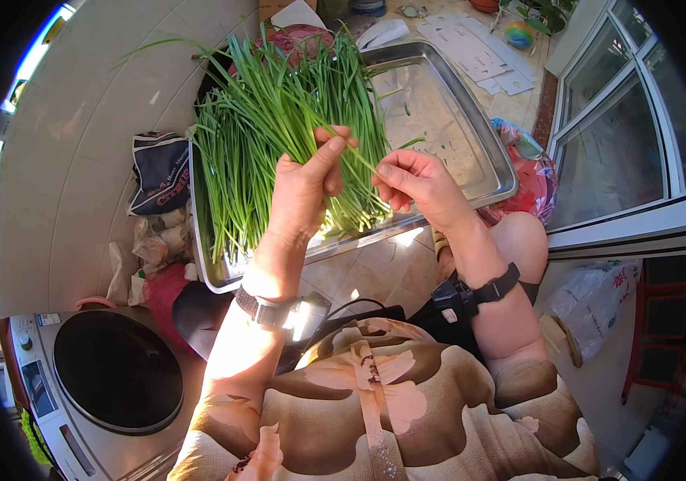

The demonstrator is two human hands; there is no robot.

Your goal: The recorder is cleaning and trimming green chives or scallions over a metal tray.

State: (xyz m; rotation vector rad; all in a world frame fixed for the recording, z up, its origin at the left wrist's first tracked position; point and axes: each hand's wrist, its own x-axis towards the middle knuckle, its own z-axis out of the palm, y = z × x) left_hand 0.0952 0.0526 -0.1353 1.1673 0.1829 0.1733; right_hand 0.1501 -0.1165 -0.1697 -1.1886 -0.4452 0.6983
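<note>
My left hand (302, 183) grips a small bunch of garlic chives (259, 99), the long green leaves fanning up and away to the left. From that bunch a single stalk runs to my right hand (418, 183), where the thumb and fingers pinch its end. Beneath both hands a rectangular stainless steel tray (502, 174) holds a thick layer of more chives (223, 180) across its left and middle. Their pale stem ends point towards me. Scattered leaf scraps lie on the tray's bare right part.
A washing machine (39, 391) with a round black lid stands at lower left. Beside the tray are a dark printed bag (162, 174) and, to the right, a red plastic bag (529, 180). Flattened cardboard (463, 48) lies on the floor beyond. A glass door (613, 138) borders the right.
</note>
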